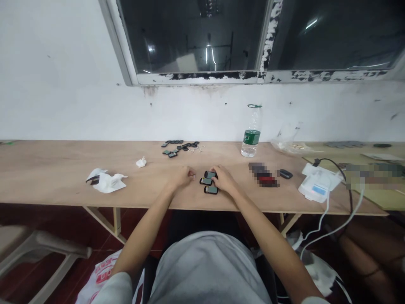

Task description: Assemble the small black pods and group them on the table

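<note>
Three small black pieces with grey-green faces lie close together on the wooden table: an upper one, a middle one and a lower one. My right hand is at their right side, its curled fingers touching the upper piece. To their left, my left hand rests over the table with thumb and fingertips together; whatever small thing may be between them is too tiny to make out. Farther back lies a group of similar black pieces beside scattered small white bits.
A water bottle stands at the back. Crumpled tissues lie left. Right are a black oval object, a white device with cables, and a plastic bag. A person's legs show lower right.
</note>
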A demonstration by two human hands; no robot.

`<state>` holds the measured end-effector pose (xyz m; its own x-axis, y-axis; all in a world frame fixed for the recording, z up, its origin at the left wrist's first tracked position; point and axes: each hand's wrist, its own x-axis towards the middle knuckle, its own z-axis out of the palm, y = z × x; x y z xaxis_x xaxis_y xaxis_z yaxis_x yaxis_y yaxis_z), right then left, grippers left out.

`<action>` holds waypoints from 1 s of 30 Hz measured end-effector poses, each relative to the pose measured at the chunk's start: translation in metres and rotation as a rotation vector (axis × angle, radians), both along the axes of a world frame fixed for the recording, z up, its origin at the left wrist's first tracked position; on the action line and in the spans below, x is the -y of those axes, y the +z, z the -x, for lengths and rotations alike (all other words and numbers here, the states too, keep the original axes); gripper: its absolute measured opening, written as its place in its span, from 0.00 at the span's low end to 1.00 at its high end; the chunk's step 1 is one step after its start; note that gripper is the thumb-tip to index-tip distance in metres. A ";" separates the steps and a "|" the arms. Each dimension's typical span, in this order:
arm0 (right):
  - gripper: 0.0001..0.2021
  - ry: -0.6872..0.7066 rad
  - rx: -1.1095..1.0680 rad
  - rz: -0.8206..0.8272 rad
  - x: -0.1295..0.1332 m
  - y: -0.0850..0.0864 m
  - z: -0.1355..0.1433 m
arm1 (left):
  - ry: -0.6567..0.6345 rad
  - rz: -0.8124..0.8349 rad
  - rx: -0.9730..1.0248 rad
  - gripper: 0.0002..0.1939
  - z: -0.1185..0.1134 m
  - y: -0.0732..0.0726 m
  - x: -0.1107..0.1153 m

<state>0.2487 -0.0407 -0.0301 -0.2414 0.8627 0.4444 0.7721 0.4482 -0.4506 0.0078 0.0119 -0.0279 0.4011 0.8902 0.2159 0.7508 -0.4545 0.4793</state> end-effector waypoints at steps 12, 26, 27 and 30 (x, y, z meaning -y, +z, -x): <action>0.12 -0.006 -0.168 -0.039 0.002 0.008 0.000 | 0.055 -0.017 0.017 0.07 -0.006 0.006 0.007; 0.14 0.141 -0.709 0.072 -0.003 0.014 -0.001 | -0.244 -0.221 0.286 0.14 -0.030 0.047 0.043; 0.15 0.159 -0.736 0.084 -0.003 0.015 -0.001 | -0.249 -0.230 0.288 0.13 -0.030 0.047 0.044; 0.17 0.205 -0.780 0.120 -0.002 0.016 -0.001 | -0.260 -0.249 0.317 0.13 -0.030 0.049 0.045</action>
